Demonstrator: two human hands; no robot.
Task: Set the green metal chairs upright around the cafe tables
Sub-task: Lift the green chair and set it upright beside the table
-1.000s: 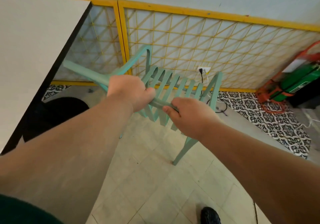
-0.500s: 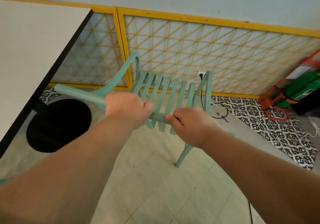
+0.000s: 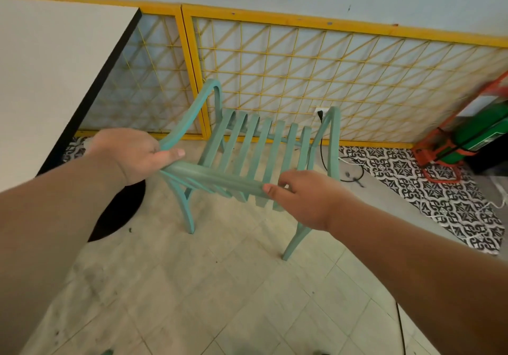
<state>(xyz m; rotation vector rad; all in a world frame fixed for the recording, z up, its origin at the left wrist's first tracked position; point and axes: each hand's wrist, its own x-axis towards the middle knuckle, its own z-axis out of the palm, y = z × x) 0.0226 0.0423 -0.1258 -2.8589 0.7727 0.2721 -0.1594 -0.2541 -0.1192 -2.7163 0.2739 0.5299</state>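
A green metal chair (image 3: 255, 145) with a slatted seat stands on its legs on the tiled floor, its back toward me. My left hand (image 3: 132, 154) grips the left end of the chair's top back rail where the armrest curves in. My right hand (image 3: 305, 198) holds the right end of the same rail, fingers curled over it. The cafe table (image 3: 46, 79), white-topped with a black edge, sits just left of the chair, with its round black base (image 3: 118, 211) on the floor below.
A yellow-framed lattice panel (image 3: 302, 79) runs along the wall behind the chair. An orange and green object (image 3: 467, 140) stands at the right on patterned tiles. A black cable (image 3: 343, 173) trails from a wall socket to the floor.
The chair has tipped from a tilted, raised position down onto its legs. My hands have spread apart along the top rail toward its two ends.
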